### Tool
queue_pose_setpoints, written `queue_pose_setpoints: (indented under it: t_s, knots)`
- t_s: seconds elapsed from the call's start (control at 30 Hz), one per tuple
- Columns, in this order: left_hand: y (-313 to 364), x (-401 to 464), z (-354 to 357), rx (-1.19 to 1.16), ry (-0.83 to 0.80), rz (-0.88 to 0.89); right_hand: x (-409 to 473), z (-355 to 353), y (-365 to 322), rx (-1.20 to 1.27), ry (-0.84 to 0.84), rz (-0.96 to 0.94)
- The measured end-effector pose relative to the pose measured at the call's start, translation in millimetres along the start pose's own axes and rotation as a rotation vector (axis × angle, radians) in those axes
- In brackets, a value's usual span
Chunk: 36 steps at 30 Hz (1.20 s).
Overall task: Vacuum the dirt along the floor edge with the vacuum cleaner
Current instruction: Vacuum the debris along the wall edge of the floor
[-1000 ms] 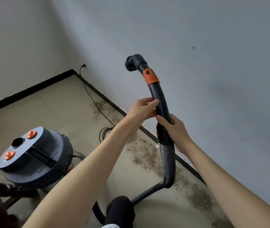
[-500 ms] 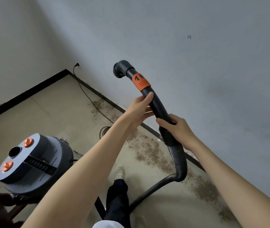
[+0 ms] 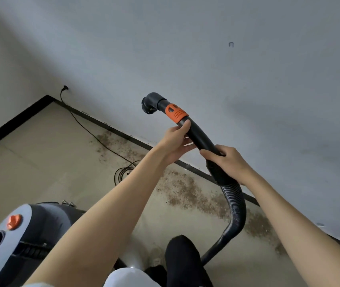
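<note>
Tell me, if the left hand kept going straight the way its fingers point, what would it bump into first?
The left hand already touches the black vacuum handle tube. Its fingers point up toward the orange collar, so probably that first, though depth is unclear.

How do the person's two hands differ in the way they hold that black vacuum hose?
The left hand sits higher on the hose handle, just below the orange collar; the right hand sits lower, near the ribbed hose. The left hand's fingers lie fairly straight and cradle the tube from the side; the right hand's fingers curl round it from above. Both hold the same smooth black tube, raised above the dirt.
</note>
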State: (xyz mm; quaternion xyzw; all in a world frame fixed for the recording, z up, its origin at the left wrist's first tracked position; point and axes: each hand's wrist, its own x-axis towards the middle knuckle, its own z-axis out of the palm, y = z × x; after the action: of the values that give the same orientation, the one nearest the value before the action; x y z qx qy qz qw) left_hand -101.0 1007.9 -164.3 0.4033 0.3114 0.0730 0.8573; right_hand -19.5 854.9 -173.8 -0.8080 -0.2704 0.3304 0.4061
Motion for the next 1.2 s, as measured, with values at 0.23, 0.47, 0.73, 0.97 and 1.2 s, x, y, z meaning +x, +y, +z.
queue_pose_setpoints:
  t_s: [0.23,0.47,0.73,0.97,1.2]
  knots:
    - [3,20,-15,0.016,0.007,-0.011,16,17,0,0.088,-0.004,0.056]
    - [26,57,-50,0.076,0.09,0.059,80,44,-6,0.136,-0.079,0.023]
    - [49,144,-109,0.096,0.286,0.087,203,93,6,0.238,-0.196,0.052]
    - [14,238,-213,0.016,0.399,0.152,319,175,59,0.18,-0.283,0.047]
    - [-66,344,-348,0.107,0.498,0.177,433,285,150,0.152,-0.403,-0.029]
